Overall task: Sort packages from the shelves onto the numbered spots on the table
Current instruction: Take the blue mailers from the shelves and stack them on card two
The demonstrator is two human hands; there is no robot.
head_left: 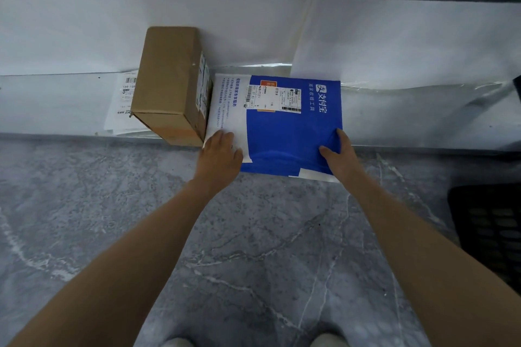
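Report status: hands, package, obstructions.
Both hands, left and right, on blue-and-white mailer. Mailer overhangs shelf edge. Cardboard box against its left side.

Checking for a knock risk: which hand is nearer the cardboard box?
Left. The left hand lies beside the cardboard box; the right hand holds the blue mailer's far side.

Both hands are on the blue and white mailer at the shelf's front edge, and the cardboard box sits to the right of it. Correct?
Not quite. The head view shows the left hand and right hand on the blue and white mailer at the shelf's front edge, but the cardboard box sits to its left, not its right.
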